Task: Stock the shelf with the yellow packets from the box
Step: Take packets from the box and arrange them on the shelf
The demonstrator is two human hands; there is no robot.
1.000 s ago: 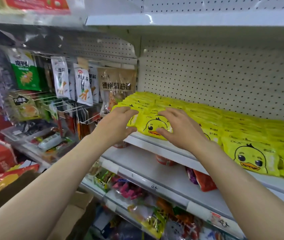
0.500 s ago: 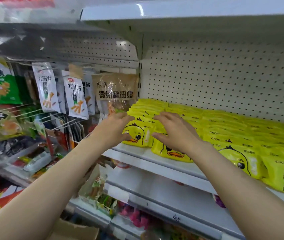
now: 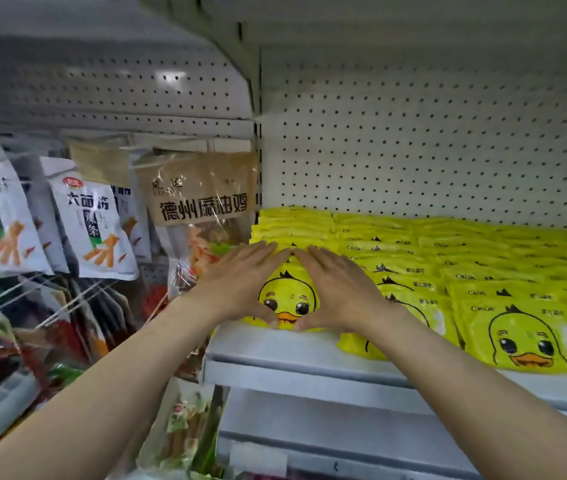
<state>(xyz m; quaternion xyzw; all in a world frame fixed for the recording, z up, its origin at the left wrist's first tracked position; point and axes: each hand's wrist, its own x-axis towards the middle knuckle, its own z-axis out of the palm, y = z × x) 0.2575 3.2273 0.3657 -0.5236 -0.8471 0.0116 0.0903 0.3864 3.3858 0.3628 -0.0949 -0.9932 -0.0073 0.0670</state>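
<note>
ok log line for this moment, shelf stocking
step: seating front packet | left hand flat on yellow duck packet | right hand flat on it | shelf left end | rows alongside stocked

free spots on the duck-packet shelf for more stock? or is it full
Bare shelf shows only along the front lip, below the left hand and right hand pressing the leftmost yellow packet. Open air above the rows, up the pegboard. The deck is packed with overlapping yellow packets rightward; hanging snack bags crowd the left.
</note>
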